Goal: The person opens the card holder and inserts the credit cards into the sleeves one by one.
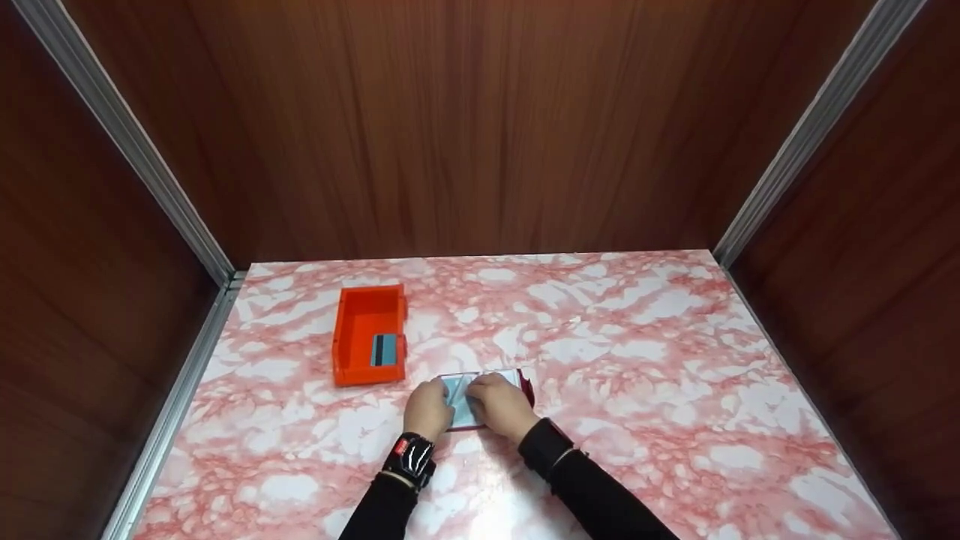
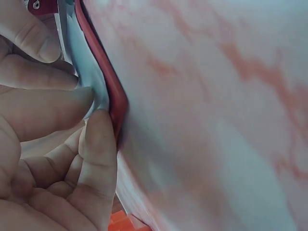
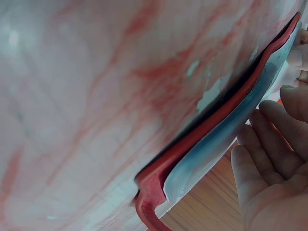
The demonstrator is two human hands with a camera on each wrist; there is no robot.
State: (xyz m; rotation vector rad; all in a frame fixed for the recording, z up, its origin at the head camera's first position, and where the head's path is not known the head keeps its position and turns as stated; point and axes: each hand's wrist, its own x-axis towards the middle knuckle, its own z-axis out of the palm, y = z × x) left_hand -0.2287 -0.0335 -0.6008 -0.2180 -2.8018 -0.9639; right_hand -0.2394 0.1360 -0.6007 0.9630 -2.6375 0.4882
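Note:
A small red card holder [image 1: 463, 418] lies spread on the table with pale blue, clear-looking sleeves inside. My left hand [image 1: 428, 409] is at its left side. In the left wrist view, the thumb and a finger pinch the edge of a sleeve [image 2: 93, 72] beside the red cover [image 2: 117, 96]. Over the middle of the holder is my right hand [image 1: 501, 405]. In the right wrist view its fingers [image 3: 248, 168] are bent slightly and sit close to the sleeves [image 3: 207, 149]. What its thumb does is hidden. A dark red flap [image 1: 528, 387] sticks out at the right.
Left of and beyond the hands stands an orange bin [image 1: 337, 337]. In it is a blue-grey card [image 1: 388, 349] with a dark stripe. Brown wood-look panels [image 1: 465, 135] enclose the pink marbled table [image 1: 637, 375] at the back and both sides.

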